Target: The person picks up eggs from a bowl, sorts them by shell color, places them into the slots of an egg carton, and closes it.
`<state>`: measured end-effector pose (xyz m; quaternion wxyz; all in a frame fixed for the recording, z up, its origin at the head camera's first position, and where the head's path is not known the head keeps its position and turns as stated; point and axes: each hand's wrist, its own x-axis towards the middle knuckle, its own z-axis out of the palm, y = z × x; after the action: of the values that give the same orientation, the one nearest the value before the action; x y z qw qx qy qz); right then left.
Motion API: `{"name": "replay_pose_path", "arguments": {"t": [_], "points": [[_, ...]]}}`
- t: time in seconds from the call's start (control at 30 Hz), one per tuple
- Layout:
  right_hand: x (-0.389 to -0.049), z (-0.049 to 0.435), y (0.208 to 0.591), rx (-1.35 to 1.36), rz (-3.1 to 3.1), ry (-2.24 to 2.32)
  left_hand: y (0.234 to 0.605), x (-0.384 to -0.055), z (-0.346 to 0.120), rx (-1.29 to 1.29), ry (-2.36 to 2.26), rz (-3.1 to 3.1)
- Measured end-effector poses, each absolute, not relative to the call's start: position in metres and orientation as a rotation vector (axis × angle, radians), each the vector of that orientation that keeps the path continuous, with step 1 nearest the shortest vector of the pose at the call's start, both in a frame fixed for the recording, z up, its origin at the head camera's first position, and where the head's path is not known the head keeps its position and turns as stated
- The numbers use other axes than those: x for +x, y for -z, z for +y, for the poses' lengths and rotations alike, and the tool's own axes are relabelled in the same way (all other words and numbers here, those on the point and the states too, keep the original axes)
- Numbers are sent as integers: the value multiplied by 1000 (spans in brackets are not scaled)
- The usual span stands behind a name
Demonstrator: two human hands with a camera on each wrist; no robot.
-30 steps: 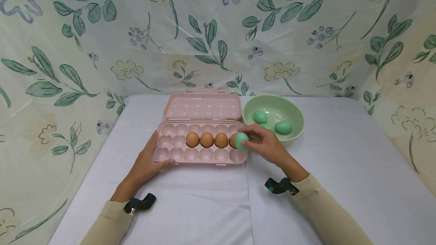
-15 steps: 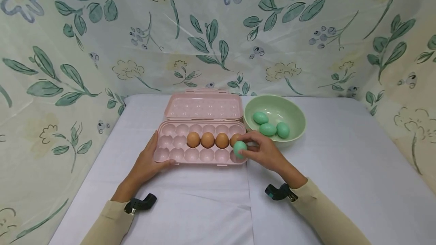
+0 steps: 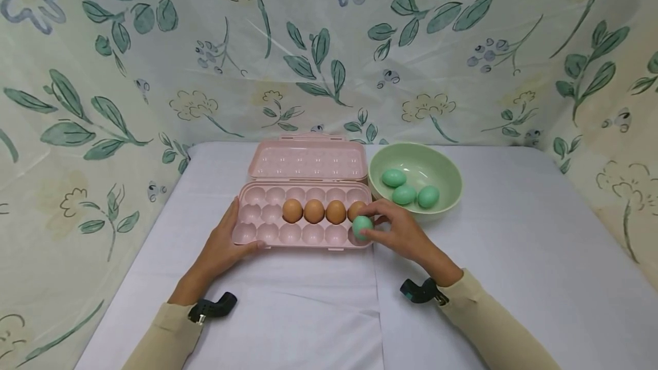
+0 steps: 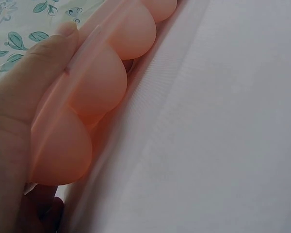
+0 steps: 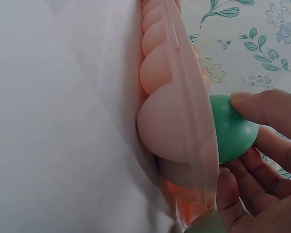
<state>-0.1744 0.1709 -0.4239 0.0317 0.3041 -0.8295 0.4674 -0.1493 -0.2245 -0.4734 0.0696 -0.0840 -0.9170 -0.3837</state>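
A pink egg carton [image 3: 300, 234] lies open, its lid [image 3: 308, 159] folded back. Brown eggs [image 3: 314, 211] fill the right part of the middle row; the rightmost is partly hidden by fingers. My left hand [image 3: 222, 244] grips the carton's left end, thumb over the front rim and fingers round the side, as the left wrist view also shows. Between thumb and fingers my right hand [image 3: 398, 230] pinches a green egg [image 3: 362, 227] at the front row's right-end cup. The right wrist view shows that green egg [image 5: 233, 128] standing above the rim, its lower part hidden.
Behind the right hand, a light green bowl [image 3: 447, 173] holds three green eggs [image 3: 394, 177], close to the carton's right side. White cloth [image 3: 308, 313] covers the table. A floral curtain [image 3: 329, 44] hangs along the back and sides.
My right hand has brought the green egg toward me, from beside the middle row to the front row's right-end cup. Eggs in the bowl have rolled closer together. The left hand stays put.
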Motion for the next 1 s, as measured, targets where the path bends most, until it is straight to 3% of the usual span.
{"name": "replay_pose_path", "arguments": {"t": [1.0], "points": [[-175,169,430,966,-2619,-1209,475,-149,-225,-284,1161,-2727]]}}
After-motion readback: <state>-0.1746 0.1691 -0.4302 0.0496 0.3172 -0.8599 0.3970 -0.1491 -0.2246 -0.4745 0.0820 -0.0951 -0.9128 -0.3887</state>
